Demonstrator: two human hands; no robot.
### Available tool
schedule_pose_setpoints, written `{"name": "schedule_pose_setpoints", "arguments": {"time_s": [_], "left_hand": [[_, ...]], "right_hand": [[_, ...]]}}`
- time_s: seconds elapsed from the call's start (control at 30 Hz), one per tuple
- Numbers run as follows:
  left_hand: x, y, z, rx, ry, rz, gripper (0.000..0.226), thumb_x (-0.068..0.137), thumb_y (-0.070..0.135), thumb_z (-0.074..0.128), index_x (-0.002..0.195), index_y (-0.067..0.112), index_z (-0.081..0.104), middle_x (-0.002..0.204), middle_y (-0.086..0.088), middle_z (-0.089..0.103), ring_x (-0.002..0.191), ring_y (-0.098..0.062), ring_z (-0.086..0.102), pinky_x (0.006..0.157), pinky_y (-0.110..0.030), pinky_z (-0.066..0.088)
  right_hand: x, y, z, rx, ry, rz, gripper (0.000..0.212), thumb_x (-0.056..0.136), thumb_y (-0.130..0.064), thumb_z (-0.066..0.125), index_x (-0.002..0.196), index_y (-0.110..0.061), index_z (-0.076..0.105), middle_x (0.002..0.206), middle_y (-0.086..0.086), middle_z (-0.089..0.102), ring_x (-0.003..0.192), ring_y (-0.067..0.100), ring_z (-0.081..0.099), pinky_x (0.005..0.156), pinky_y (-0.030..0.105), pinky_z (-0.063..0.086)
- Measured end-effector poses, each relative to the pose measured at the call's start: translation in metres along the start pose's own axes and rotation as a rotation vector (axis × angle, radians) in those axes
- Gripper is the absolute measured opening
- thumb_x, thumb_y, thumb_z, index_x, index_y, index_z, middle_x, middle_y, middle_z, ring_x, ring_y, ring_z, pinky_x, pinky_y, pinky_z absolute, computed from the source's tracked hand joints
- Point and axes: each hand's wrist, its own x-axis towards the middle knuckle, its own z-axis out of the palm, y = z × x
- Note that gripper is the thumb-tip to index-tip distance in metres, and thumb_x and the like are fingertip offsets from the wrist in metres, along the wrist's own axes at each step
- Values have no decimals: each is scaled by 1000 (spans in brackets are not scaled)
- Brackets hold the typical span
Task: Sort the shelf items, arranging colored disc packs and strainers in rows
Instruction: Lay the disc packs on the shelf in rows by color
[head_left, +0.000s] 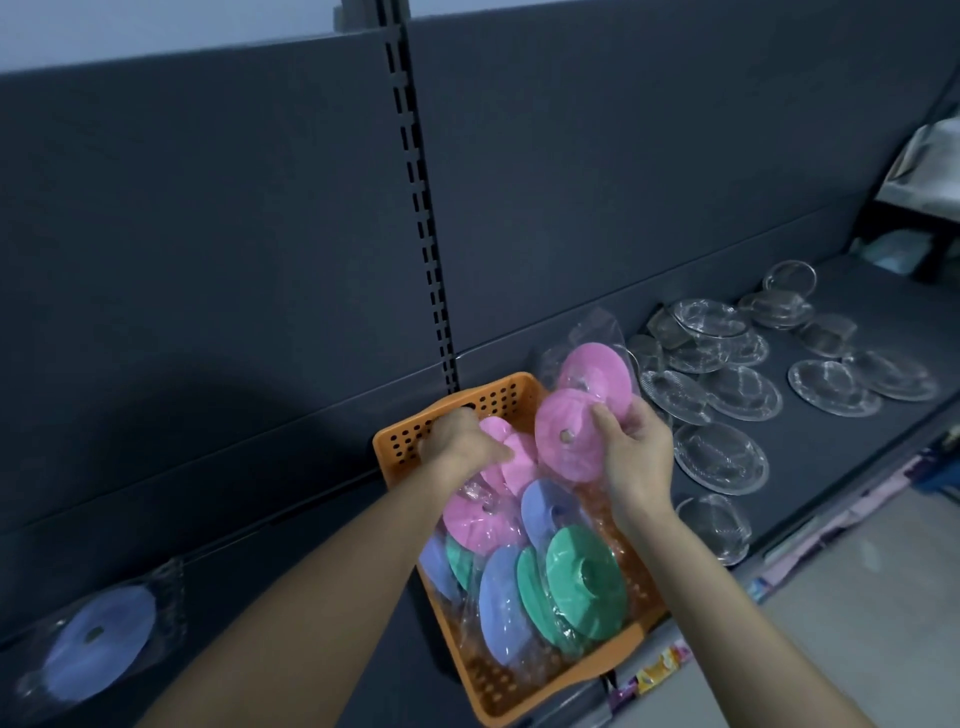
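An orange perforated basket (410, 436) sits on the dark shelf, filled with bagged discs in pink, blue (501, 597) and green (587, 582). My right hand (636, 452) holds a pink disc pack (569, 436) above the basket's far right corner. My left hand (462, 439) reaches into the basket and grips another pink disc pack (506, 457). A further pink pack (597, 369) leans against the back panel just behind the basket. A lone blue disc pack (98, 639) lies on the shelf at far left. Several clear strainers (719, 457) are spread over the shelf to the right.
The grey back panel with a slotted upright (421, 208) rises behind the shelf. The shelf's front edge (810, 525) carries price labels. White and teal goods (930, 161) sit on the neighbouring unit at far right. Pale floor (857, 597) lies below.
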Motion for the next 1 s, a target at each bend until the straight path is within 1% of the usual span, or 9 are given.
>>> {"name": "schedule_pose_setpoints", "arguments": {"time_s": [0.03, 0.13, 0.2, 0.27, 0.37, 0.5, 0.67, 0.9, 1.0], "left_hand": [[0, -1, -2, -57, 16, 29, 26, 69, 30, 80, 75, 18, 57, 80, -9, 60, 79, -26, 60, 75, -35, 49], [-1, -4, -6, -144, 109, 152, 45, 78, 22, 72, 53, 18, 35, 56, 0, 39, 54, -16, 39, 55, -29, 33], [-3, -6, -10, -182, 174, 216, 39, 83, 19, 66, 54, 12, 42, 55, -3, 41, 52, -15, 38, 51, -27, 34], [-6, -7, -17, -234, 246, 257, 33, 85, 16, 63, 57, 5, 50, 55, -5, 45, 51, -13, 38, 46, -19, 31], [-12, -12, -27, -370, 326, 267, 29, 83, 17, 62, 63, -3, 58, 56, -5, 52, 53, -12, 43, 46, -14, 34], [-29, -25, -47, -615, 378, 258, 28, 82, 22, 63, 66, 0, 57, 55, -3, 49, 53, -19, 48, 52, -31, 39], [-62, -45, -84, -743, 491, 310, 29, 82, 22, 67, 61, 6, 56, 55, 9, 52, 55, -4, 46, 55, -21, 40], [-123, -109, -125, -726, 684, 385, 18, 82, 15, 70, 66, 11, 62, 56, 11, 59, 55, 1, 52, 55, -16, 43], [-145, -141, -130, -631, 757, 410, 21, 82, 13, 69, 64, 16, 59, 57, 14, 58, 54, 2, 51, 53, -13, 40]], "right_hand": [[1, 0, -1, 1, 4, -3, 16, 91, -13, 59, 75, -13, 61, 75, 5, 66, 70, 17, 61, 67, 34, 52], [1, -2, -2, 7, 12, -23, 16, 90, -15, 59, 75, -15, 62, 69, -5, 66, 66, 8, 61, 59, 23, 50], [0, -6, -1, 24, 20, -30, 17, 90, -15, 60, 73, -17, 62, 64, -11, 64, 59, -1, 58, 55, 16, 48], [-3, -12, 0, 32, 22, -21, 15, 90, -14, 59, 76, -12, 62, 68, -7, 64, 62, 3, 58, 59, 24, 51], [-8, -21, 0, 68, 42, -29, 17, 89, -12, 59, 72, -13, 62, 64, -9, 63, 59, 0, 56, 58, 20, 49], [-19, -35, 5, 96, 61, -34, 18, 88, -13, 59, 83, 5, 60, 82, 23, 63, 70, 16, 55, 66, 35, 49], [-41, -53, 26, 107, -10, -46, 25, 85, -16, 59, 81, 8, 58, 81, 28, 58, 68, 21, 52, 64, 49, 51], [-92, -69, 74, 154, -153, -122, 21, 87, -13, 58, 79, 7, 56, 71, 22, 54, 66, 16, 50, 58, 30, 44], [-121, -69, 97, 143, -208, -139, 15, 86, -10, 58, 76, 2, 57, 64, 2, 52, 58, 7, 45, 51, 19, 40]]}}
